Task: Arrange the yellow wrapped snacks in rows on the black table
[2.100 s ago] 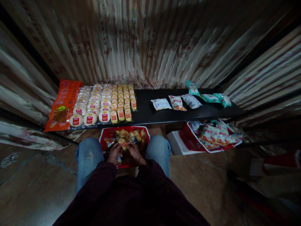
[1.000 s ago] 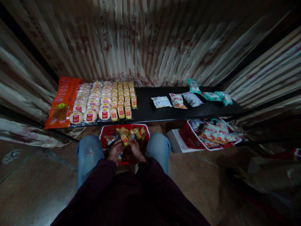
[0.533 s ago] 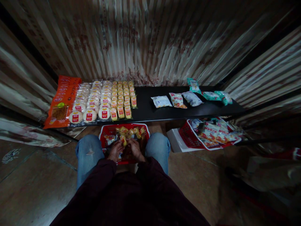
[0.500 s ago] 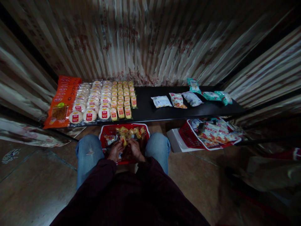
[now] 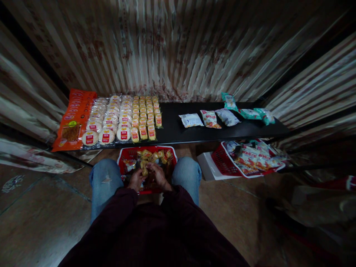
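Between my knees, over a red basket (image 5: 175, 155), both my hands are closed on a small yellow wrapped cracker pack (image 5: 144, 170). My left hand (image 5: 136, 180) grips its lower left side, and my right hand (image 5: 157, 174) has its fingertips against its right side. More yellow wrapped packs (image 5: 159, 154) lie in the basket beyond my fingers, with a white-and-red packet (image 5: 129, 164) to their left. Some of the basket's contents are hidden under my hands.
A black shelf (image 5: 170, 128) spans ahead, bearing yellow packs (image 5: 143, 132), round white wrapped crackers (image 5: 106, 137), an orange bag (image 5: 72, 115), white packets (image 5: 191, 120) and green packets (image 5: 249, 113). Another red basket (image 5: 226, 163) of packets tilts beside a white box (image 5: 208, 168) at right.
The yellow pack between my hands has turned and shows a plainer, ridged side. My fingers have shifted slightly around it; the shelf goods have stayed put.
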Demonstrator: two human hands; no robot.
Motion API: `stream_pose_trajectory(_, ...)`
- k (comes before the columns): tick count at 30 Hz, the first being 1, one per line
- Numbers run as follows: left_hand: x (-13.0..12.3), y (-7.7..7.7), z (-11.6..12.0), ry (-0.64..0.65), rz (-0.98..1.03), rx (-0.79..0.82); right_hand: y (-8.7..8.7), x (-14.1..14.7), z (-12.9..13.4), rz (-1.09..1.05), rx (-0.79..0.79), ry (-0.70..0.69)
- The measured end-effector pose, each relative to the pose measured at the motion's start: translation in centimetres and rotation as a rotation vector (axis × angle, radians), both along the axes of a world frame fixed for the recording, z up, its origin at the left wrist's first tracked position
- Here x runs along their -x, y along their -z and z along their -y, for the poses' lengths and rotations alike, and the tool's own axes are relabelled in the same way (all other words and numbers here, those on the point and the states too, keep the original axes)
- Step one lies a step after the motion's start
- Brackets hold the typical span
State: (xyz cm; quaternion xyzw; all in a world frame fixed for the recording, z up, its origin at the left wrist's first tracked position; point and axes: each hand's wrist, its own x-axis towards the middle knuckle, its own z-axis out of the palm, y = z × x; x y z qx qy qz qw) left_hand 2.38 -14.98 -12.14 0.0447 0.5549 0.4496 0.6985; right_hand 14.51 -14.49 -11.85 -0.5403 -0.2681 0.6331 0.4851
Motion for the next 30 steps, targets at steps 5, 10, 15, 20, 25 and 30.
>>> stream_pose_trajectory(5, 0.4, -0.4, -0.1, -0.045, 0.101, 0.003, 0.0, -0.1, 0.0, -0.038, 0.014, -0.040)
stream_pose_trajectory(10, 0.6, -0.7, 0.0, -0.076, 0.184, -0.013, 0.3, -0.1, -0.1, -0.075, 0.004, 0.002)
stream_pose_trajectory(15, 0.6, -0.9, 0.0, -0.067, 0.222, -0.003, 0.2, -0.1, -0.2, -0.103, 0.024, 0.003)
stream_pose_trajectory(20, 0.6, -1.0, 0.0, -0.044, 0.222, 0.010, 0.1, -0.2, -0.3, -0.126, 0.030, 0.009)
stream_pose_trajectory(25, 0.7, -1.1, 0.0, -0.021, 0.203, -0.002, 0.2, -0.1, -0.4, -0.126, 0.045, 0.026)
stream_pose_trajectory(30, 0.6, -0.8, 0.0, -0.021, 0.173, 0.013, -0.2, -0.1, -0.4, -0.134, 0.056, 0.045)
